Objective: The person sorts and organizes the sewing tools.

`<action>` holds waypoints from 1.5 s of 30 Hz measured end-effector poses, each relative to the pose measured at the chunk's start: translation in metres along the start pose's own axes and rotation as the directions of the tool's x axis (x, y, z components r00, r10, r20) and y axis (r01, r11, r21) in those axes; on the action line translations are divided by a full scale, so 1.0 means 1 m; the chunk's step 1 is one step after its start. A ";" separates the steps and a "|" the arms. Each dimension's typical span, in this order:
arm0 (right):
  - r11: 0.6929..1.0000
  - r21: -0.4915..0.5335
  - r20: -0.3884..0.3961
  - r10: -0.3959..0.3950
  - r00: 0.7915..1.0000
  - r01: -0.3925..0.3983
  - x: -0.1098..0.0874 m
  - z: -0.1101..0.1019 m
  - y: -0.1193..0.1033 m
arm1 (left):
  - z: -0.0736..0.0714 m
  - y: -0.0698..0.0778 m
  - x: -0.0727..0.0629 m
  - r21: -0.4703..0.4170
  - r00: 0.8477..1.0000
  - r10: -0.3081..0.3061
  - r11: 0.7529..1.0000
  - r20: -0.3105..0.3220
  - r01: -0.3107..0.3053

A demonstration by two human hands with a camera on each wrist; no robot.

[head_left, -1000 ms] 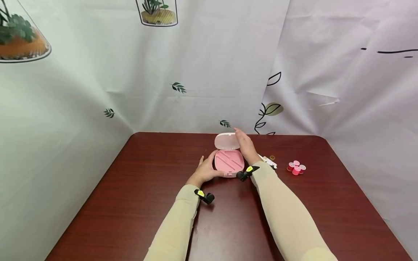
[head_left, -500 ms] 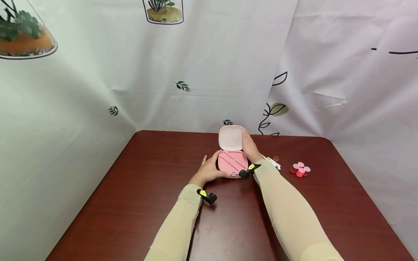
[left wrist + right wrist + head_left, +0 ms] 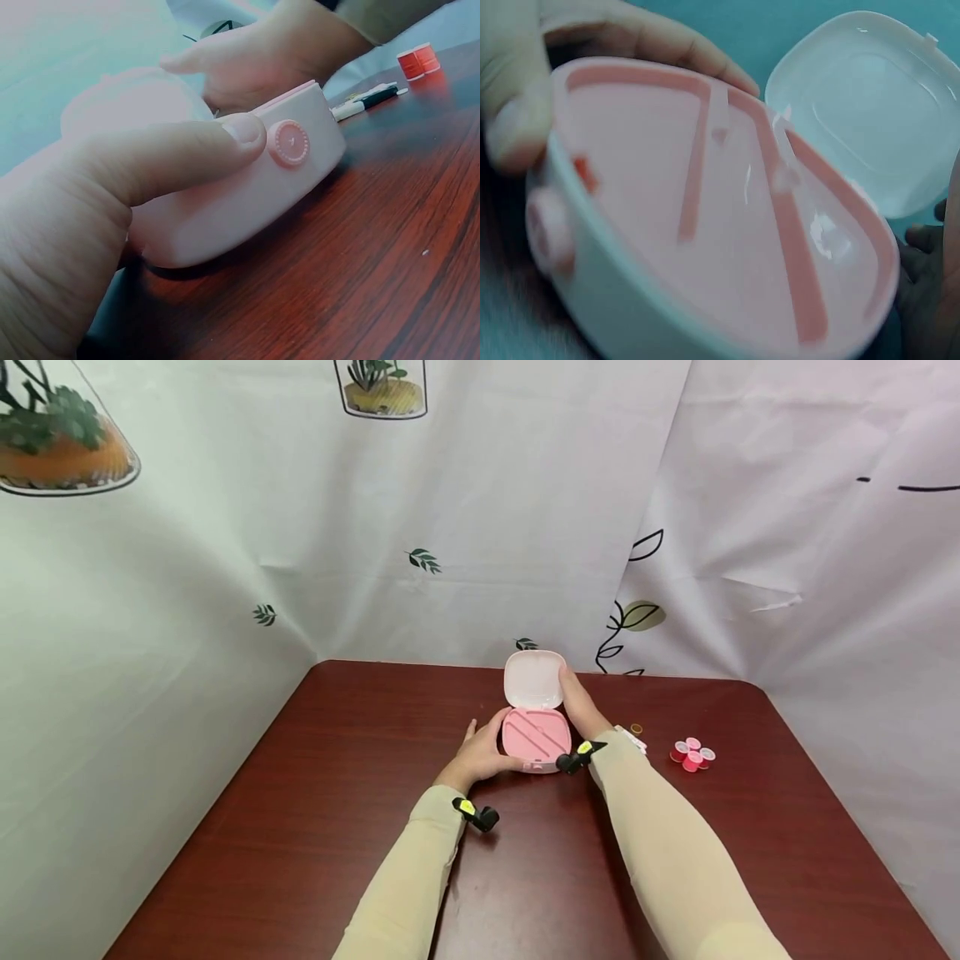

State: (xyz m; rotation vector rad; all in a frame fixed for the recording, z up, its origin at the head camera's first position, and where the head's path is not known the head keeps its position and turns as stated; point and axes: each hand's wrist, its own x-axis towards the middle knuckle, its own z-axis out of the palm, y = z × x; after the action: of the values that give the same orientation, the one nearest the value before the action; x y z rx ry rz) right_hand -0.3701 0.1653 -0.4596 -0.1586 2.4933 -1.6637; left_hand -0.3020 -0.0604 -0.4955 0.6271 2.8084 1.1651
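A small pink hinged box (image 3: 536,735) sits on the table, its whitish lid (image 3: 534,679) swung up and back. Diagonal ridges cross the pink inner tray (image 3: 739,172), and a round button (image 3: 291,142) projects from the front wall. My left hand (image 3: 480,756) grips the box from the left, with the thumb along the front beside the button and the fingers round the back. At the lid's right edge is my right hand (image 3: 583,706), its thumb side against the edge; its fingers are mostly hidden behind it.
Several red and pink thread spools (image 3: 692,754) stand together to the right. Nearer the right wrist lie white items (image 3: 632,739), partly covered by the sleeve, and a small yellowish ring (image 3: 636,729). A patterned cloth (image 3: 450,510) hangs behind the table.
The lid has tipped further upright, showing more of its inner face. My right hand has lowered slightly along the lid's edge. My left hand keeps its grip on the box.
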 end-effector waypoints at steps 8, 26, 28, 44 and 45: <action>0.999 0.021 0.068 0.024 0.997 -0.026 -0.037 -0.009 0.024 | 0.006 0.000 -0.002 0.025 1.000 -0.017 1.000 0.018 0.016; 0.866 -0.334 0.112 -0.355 0.928 0.371 -0.064 0.010 0.049 | 0.002 -0.002 0.000 0.046 1.000 -0.013 0.999 0.015 0.012; 0.858 -0.350 0.101 -0.365 0.925 0.377 -0.064 0.011 0.050 | 0.002 -0.002 0.000 0.048 1.000 0.004 0.999 0.005 -0.004; 0.865 -0.356 0.089 -0.344 0.935 0.352 -0.068 0.008 0.049 | -0.014 0.010 0.001 0.004 0.997 0.006 1.000 0.078 -0.006; 0.863 -0.363 0.086 -0.344 0.935 0.351 -0.068 0.008 0.049 | -0.017 0.013 0.002 0.033 0.997 0.003 0.999 0.071 -0.005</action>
State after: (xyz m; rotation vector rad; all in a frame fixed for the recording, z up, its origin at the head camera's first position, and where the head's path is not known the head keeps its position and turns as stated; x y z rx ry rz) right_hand -0.3026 0.1874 -0.5039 -0.7017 2.8741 -1.2485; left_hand -0.3022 -0.0624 -0.4743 0.6629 2.7734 1.0772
